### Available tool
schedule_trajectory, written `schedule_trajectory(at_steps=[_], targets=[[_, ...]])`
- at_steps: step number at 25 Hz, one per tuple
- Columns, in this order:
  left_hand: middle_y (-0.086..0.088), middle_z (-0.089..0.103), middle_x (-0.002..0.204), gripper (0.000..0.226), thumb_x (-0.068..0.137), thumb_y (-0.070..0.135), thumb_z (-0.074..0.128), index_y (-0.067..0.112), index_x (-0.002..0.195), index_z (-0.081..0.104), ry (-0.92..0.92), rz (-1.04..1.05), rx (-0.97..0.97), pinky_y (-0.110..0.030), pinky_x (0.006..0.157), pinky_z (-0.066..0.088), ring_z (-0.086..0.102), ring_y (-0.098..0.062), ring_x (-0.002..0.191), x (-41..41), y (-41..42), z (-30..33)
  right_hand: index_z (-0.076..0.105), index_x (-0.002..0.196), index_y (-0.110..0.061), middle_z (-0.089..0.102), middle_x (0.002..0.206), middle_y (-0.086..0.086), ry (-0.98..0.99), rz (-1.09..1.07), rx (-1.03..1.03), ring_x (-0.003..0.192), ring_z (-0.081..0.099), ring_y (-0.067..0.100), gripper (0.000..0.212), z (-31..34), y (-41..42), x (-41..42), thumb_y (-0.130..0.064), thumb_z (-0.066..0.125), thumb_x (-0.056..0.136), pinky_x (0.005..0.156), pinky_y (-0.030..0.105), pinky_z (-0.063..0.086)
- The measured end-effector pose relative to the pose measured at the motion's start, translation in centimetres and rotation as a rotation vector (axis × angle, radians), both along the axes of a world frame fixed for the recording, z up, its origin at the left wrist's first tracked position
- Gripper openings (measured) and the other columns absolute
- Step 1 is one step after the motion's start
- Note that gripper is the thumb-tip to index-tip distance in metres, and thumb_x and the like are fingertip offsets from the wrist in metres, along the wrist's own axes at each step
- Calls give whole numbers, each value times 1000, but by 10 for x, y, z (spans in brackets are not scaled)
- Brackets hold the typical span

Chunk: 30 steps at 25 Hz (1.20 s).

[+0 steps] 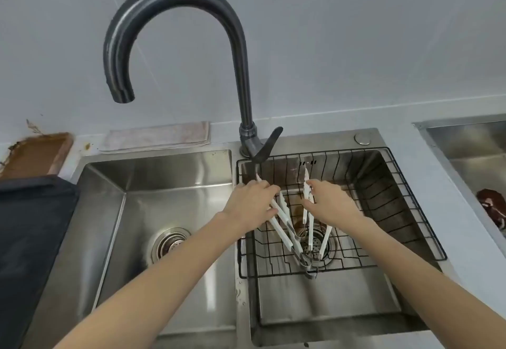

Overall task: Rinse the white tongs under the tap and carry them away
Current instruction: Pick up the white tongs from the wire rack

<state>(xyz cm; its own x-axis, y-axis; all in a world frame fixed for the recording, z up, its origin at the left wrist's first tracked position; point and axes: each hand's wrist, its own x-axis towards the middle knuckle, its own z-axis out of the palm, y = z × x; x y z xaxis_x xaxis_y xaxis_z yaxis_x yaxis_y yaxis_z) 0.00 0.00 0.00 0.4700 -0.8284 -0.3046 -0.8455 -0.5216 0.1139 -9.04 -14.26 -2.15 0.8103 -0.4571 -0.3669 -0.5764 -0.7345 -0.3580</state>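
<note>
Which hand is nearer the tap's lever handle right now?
Left. The left hand grips white tongs just below the lever handle, over the wire basket. The right hand holds another pair farther right.

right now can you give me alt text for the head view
Over the right sink basin, the left hand and right hand each hold white tongs above a black wire rack. The dark tap curves over the left basin, no water visible.
</note>
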Motion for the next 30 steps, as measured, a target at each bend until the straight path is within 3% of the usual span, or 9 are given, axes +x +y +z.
schedule_trajectory(at_steps=[6,10,15,21,26,30], targets=[[-6,49,136,49,92,35,47,21,139,40,80,-21,70,-40,101,39,44,-24,127,-3,-9,-34,38,135,-6,46,136,15,115,-73,21,126,43,31,59,-25,2,6,-38,53,88,96,40,45],[-6,50,130,45,93,36,46,24,136,45,114,0,53,-38,98,40,46,-23,124,-5,-10,-48,36,134,-2,38,138,18,133,-104,12,125,44,32,56,-35,9,10,-32,53,90,93,37,45],[-5,54,126,39,93,35,47,22,129,51,148,34,-1,-37,97,41,48,-21,122,-7,-11,-53,42,122,3,48,127,21,78,-143,44,109,56,35,36,-38,13,13,-15,46,91,79,34,45],[-6,61,122,37,94,35,46,18,127,52,208,58,-75,-37,95,46,59,-22,111,-15,-9,-38,46,120,2,46,126,18,-24,-216,84,103,56,34,32,-29,16,7,-12,44,90,71,30,37],[-7,62,122,38,95,29,46,19,131,49,434,186,-222,-31,89,49,63,-21,104,-26,3,-21,47,115,2,48,121,17,-86,-273,111,102,52,32,30,-13,23,-5,-11,44,89,71,31,35],[-5,62,122,36,95,27,44,21,130,51,667,374,-362,-17,86,44,60,-11,104,-40,20,-13,48,112,2,49,118,17,-143,-267,92,86,46,24,27,2,38,-17,-11,45,88,71,31,36]])
